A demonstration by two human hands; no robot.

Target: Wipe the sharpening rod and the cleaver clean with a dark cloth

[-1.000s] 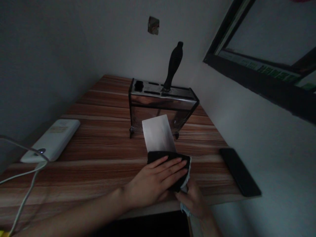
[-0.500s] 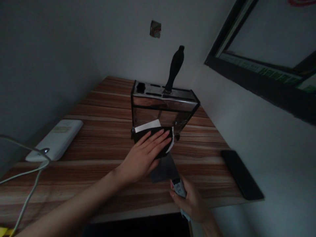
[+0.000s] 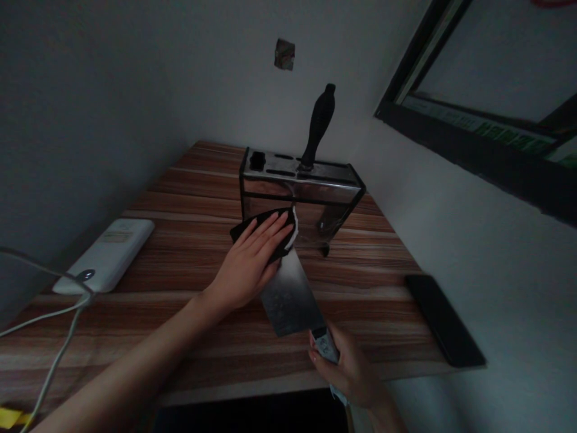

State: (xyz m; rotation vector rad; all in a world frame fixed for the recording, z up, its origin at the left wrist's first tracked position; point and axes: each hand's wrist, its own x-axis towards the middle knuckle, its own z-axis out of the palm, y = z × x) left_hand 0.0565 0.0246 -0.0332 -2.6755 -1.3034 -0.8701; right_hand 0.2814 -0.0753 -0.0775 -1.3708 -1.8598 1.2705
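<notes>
My right hand is wrapped round the grey handle of a cleaver, whose broad blade points away from me over the table. My left hand lies over a black cloth with a white edge, its fingers nearly straight and pressing the cloth on the blade's far end. That end of the blade is hidden under the cloth and hand. Just beyond stands a metal knife block with black edges. A black-handled tool rises from one of its slots.
On the left of the wood-grain table lies a white power bank with a pale cable. A black phone rests at the right edge. Walls border the table behind and at both sides, with a dark window frame upper right.
My left hand has slid the cloth left and away from me along the blade, uncovering more of it near the handle. My right hand stays in nearly the same place.
</notes>
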